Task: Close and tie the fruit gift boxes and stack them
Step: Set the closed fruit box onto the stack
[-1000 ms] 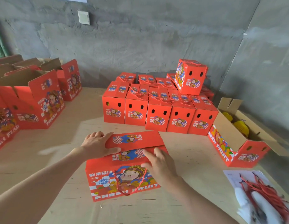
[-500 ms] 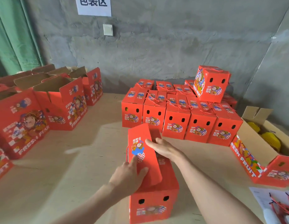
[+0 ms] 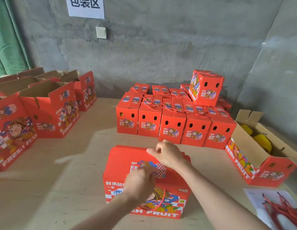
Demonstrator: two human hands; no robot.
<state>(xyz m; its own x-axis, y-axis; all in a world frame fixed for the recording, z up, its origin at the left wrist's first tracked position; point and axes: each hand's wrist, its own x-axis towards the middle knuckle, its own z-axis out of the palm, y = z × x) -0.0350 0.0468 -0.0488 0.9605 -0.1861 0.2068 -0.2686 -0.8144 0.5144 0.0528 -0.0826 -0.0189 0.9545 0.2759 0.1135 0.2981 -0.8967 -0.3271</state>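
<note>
Turned since before, the gift box (image 3: 124,163) faces me broadside. My right grip (image 3: 167,156) pinches its top flap; left grip (image 3: 141,180) is blurred, I cannot tell.

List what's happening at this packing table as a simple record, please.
Front box: top flaps folded over, red cord loop on its front
Left hand: on the box top, blurred
Right hand: fingers curled at the top flap
Closed boxes: rows behind
Stacked box: one, atop them
Open box: right, yellow fruit inside
Red cords: near right, on paper
</note>
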